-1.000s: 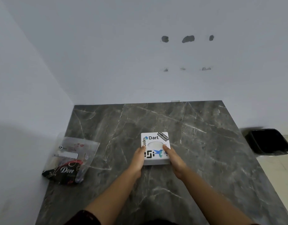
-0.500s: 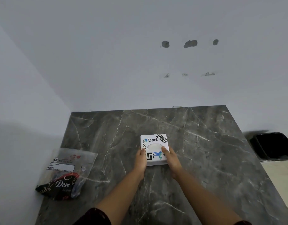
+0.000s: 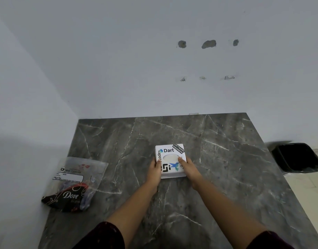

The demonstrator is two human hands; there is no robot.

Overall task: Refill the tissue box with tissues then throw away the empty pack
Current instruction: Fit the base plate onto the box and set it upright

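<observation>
A white square tissue box (image 3: 170, 155) with stickers and an oval top opening rests on the dark marble table (image 3: 217, 159), near its middle. My left hand (image 3: 154, 170) grips the box's left side with the thumb on top. My right hand (image 3: 188, 168) grips its right side, thumb by the opening. A crumpled clear and dark tissue pack (image 3: 73, 184) printed "Dove" lies flat at the table's left edge, well apart from both hands.
A black waste bin (image 3: 298, 158) stands on the floor beyond the table's right edge. White walls close off the table at the back and on the left.
Both hands and the box have stayed together on the table. The camera has tilted slightly, so the table sits lower in the frame than a second ago.
</observation>
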